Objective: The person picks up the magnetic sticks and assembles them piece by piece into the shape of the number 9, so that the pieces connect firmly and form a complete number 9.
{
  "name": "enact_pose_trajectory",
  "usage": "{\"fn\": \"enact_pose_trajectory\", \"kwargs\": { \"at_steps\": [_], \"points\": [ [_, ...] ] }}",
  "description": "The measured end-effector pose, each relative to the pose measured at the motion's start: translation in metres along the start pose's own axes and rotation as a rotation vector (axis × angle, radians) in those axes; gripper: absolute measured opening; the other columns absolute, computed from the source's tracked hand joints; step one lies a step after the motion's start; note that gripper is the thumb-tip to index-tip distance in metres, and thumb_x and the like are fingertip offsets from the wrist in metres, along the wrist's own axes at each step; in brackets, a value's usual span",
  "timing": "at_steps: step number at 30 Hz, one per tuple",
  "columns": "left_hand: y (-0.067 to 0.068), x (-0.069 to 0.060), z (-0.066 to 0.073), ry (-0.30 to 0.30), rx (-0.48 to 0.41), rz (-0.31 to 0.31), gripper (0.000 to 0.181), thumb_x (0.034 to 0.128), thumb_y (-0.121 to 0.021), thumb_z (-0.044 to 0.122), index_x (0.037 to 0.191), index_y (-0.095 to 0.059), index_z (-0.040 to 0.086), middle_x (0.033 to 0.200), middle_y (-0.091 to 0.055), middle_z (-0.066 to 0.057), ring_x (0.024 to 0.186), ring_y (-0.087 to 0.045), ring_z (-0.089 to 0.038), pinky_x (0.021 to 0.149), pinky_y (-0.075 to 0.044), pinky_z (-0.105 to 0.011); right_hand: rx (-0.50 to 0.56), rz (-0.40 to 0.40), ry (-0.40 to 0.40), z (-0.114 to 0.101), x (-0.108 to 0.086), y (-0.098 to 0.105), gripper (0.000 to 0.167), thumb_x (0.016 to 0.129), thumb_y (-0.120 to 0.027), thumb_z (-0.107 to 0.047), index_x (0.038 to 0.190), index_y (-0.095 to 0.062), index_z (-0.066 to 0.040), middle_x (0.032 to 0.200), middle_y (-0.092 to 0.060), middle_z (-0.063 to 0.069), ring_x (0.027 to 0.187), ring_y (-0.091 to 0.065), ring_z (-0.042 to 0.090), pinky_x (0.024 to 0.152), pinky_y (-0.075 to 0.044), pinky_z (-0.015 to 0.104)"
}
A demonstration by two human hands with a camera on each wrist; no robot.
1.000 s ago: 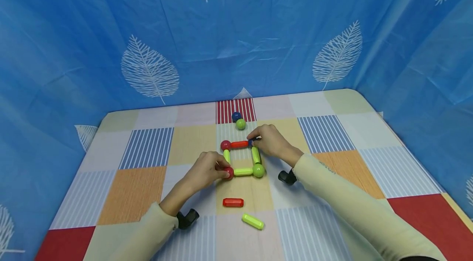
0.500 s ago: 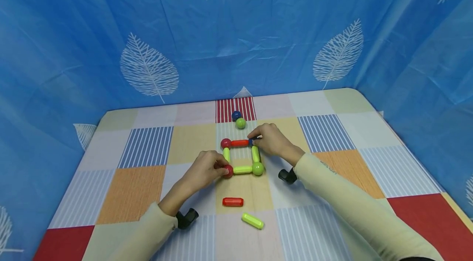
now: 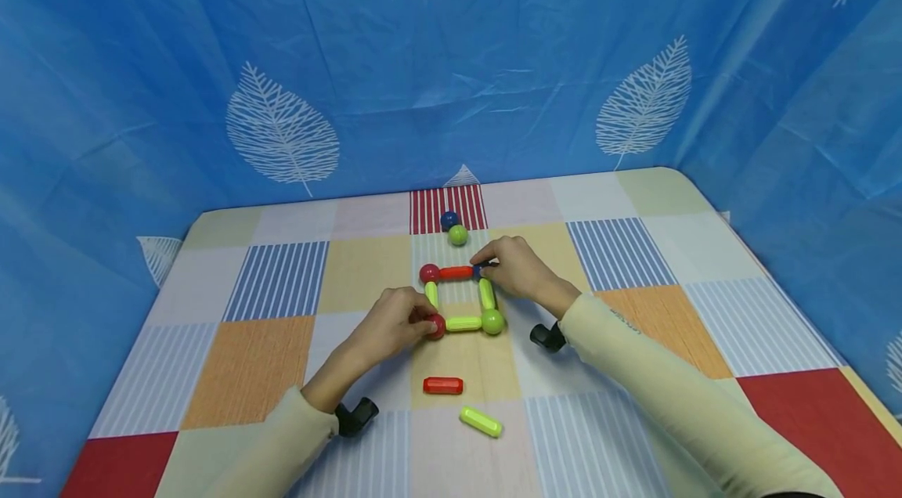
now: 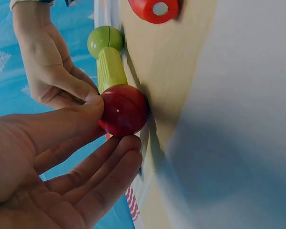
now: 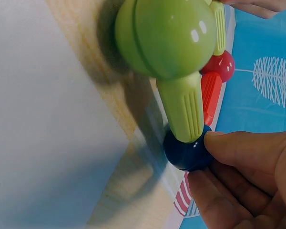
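Balls and rods are joined into a four-sided frame on the table. My left hand (image 3: pixel 396 323) pinches the red ball (image 4: pixel 124 110) at its near left corner between thumb and fingers. At the far right corner my right hand (image 3: pixel 520 269) holds the dark blue ball (image 5: pixel 187 151) the same way. A green ball (image 3: pixel 492 322) forms the near right corner and another red ball (image 3: pixel 429 273) the far left. Yellow-green rods, such as the near rod (image 3: pixel 463 323), make three sides; a red rod (image 3: pixel 456 272) makes the far side.
A loose red rod (image 3: pixel 442 385) and a loose yellow-green rod (image 3: pixel 481 421) lie nearer the person. Beyond the frame, a blue ball (image 3: pixel 449 220) and a green ball (image 3: pixel 458 236) sit close together. A blue leaf-patterned curtain (image 3: pixel 451 91) surrounds the patchwork-covered table (image 3: pixel 268 357).
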State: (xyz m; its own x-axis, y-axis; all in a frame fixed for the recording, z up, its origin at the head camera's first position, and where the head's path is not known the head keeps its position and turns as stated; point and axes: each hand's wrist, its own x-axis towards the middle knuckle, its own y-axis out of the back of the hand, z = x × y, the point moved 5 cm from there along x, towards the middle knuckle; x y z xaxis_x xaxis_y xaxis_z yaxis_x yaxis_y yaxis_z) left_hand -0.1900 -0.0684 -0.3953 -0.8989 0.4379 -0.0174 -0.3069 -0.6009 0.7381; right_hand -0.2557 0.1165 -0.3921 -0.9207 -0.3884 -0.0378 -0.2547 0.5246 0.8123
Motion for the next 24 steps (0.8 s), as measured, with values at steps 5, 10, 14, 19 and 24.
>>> {"fn": "enact_pose_trajectory", "kwargs": {
  "at_steps": [5,10,14,19,24],
  "points": [
    [-0.003,0.000,0.000,0.011,-0.003,-0.011,0.010,0.0821,-0.078,0.001,0.092,-0.077,0.002,0.081,-0.065,-0.001,0.071,-0.055,-0.012,0.060,-0.050,-0.021,0.001,0.003,-0.011,0.000,0.000,-0.001,0.023,0.091,-0.065,-0.001,0.112,-0.074,-0.005,0.114,-0.071,0.010,0.115,-0.061,0.027,0.096,-0.049,0.044],
    [0.001,0.000,-0.001,-0.002,-0.023,-0.040,0.011,0.0837,-0.077,0.004,0.095,-0.077,0.003,0.082,-0.067,0.001,0.073,-0.057,-0.012,0.063,-0.051,-0.023,0.002,0.001,-0.008,-0.001,-0.001,-0.001,0.024,0.091,-0.065,0.000,0.113,-0.074,-0.005,0.114,-0.071,0.010,0.115,-0.061,0.028,0.097,-0.049,0.044],
    [0.014,0.012,-0.005,-0.028,-0.075,-0.037,0.013,0.0876,-0.074,0.007,0.099,-0.075,0.001,0.086,-0.069,-0.001,0.078,-0.061,-0.014,0.068,-0.052,-0.027,0.000,0.005,-0.002,-0.002,-0.003,0.001,0.024,0.091,-0.065,0.001,0.112,-0.074,-0.004,0.114,-0.071,0.011,0.115,-0.061,0.028,0.097,-0.049,0.045],
    [0.028,0.035,-0.014,-0.045,-0.117,0.043,0.017,0.0925,-0.067,0.007,0.106,-0.074,-0.001,0.099,-0.072,-0.008,0.093,-0.067,-0.024,0.078,-0.056,-0.036,0.012,0.007,-0.013,-0.001,-0.003,0.001,0.023,0.091,-0.065,0.001,0.112,-0.074,-0.004,0.114,-0.071,0.010,0.115,-0.061,0.028,0.097,-0.049,0.044],
    [0.023,0.052,-0.021,-0.021,-0.057,-0.020,0.025,0.0942,-0.064,0.005,0.117,-0.069,-0.004,0.114,-0.069,-0.015,0.110,-0.063,-0.031,0.092,-0.053,-0.043,0.001,0.011,0.002,-0.001,-0.002,-0.001,0.023,0.091,-0.066,0.000,0.112,-0.075,-0.005,0.114,-0.071,0.011,0.114,-0.061,0.028,0.096,-0.050,0.044]
  ]
}}
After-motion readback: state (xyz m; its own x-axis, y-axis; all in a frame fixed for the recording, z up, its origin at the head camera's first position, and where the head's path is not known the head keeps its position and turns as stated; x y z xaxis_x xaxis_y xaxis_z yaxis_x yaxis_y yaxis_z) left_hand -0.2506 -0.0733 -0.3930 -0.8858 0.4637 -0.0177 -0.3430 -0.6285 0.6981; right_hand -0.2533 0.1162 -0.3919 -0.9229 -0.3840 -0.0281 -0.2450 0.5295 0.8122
